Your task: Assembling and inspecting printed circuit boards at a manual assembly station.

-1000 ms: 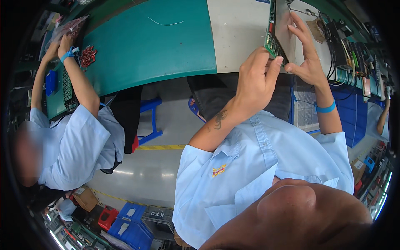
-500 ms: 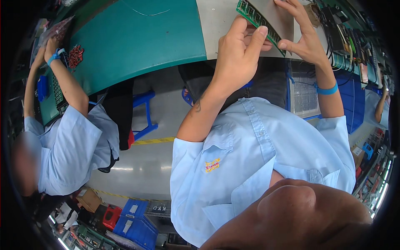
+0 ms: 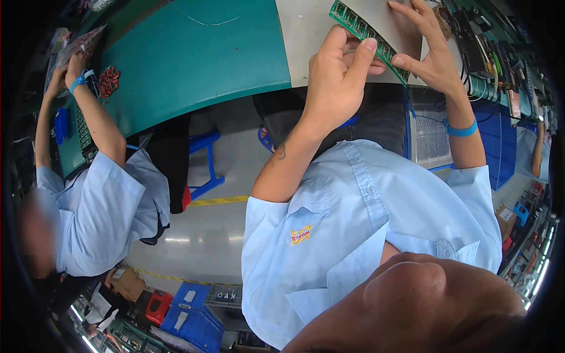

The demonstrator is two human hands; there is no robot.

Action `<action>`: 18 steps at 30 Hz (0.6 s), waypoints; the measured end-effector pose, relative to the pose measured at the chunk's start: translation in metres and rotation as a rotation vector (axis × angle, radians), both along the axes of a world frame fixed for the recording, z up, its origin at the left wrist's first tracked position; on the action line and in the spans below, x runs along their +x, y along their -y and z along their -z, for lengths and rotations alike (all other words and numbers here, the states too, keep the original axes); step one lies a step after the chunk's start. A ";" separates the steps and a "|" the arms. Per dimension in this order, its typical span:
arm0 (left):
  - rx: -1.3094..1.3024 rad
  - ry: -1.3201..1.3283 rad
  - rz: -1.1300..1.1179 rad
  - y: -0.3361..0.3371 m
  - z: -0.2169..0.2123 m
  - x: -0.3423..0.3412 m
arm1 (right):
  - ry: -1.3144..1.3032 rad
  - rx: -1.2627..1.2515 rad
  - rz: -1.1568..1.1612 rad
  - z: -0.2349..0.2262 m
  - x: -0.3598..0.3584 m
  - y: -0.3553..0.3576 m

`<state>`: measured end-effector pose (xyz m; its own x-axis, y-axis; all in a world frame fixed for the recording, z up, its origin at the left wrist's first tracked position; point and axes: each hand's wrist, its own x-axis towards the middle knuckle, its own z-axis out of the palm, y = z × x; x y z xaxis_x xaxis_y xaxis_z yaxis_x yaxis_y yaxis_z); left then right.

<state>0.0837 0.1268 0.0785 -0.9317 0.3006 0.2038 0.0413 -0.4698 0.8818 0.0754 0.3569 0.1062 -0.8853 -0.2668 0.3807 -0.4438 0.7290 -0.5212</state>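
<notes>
A long, narrow green circuit board (image 3: 369,40), with a row of repeated component sections, is tilted above the pale worktop (image 3: 299,36). My left hand (image 3: 346,73) grips its near side, thumb on top and fingers curled underneath. At the board's right end is my right hand (image 3: 431,50), its thumb at or very near the edge. The other right-hand fingers are stretched out and spread, over a grey-brown surface (image 3: 406,26). A blue wristband (image 3: 462,127) with a cord circles my right wrist.
Left of the pale worktop lies a green mat (image 3: 206,65) with a thin wire (image 3: 215,24). Tools and cables (image 3: 485,53) crowd the right side. A co-worker (image 3: 100,206) sits at left, near red parts (image 3: 108,81). A blue stool (image 3: 205,165) stands between us.
The circuit board has turned slightly, showing more of its component face, and its far end has shifted a little left. Both my hands have stayed nearly in place.
</notes>
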 end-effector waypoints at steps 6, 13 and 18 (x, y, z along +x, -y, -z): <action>-0.036 -0.047 -0.023 0.000 -0.001 0.007 | -0.010 0.036 -0.014 0.004 0.001 -0.002; -0.012 -0.064 -0.056 -0.005 0.002 0.011 | -0.055 0.257 -0.021 0.004 0.001 -0.010; -0.203 -0.228 -0.178 -0.006 0.002 0.021 | -0.351 0.481 0.002 0.001 0.009 0.014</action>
